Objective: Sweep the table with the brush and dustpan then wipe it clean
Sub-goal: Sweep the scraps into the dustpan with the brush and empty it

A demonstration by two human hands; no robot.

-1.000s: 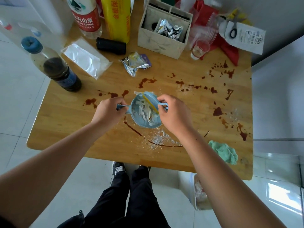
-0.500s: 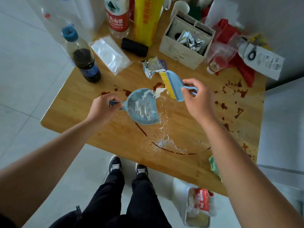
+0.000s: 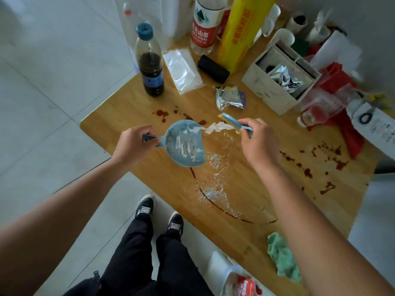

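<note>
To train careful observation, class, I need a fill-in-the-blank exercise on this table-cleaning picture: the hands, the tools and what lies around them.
The left hand grips the handle of the blue ____.
The right hand holds the brush, whose bristles are ____.
The crumpled cloth near the table's front edge is ____.
The bottle of dark drink has a ____ cap.
Missing words: dustpan; yellow; green; blue.

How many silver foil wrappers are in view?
2. One crumpled silver foil wrapper lies on the wooden table; a second wrapper sits inside the white cardboard box. More may hide there.
</note>
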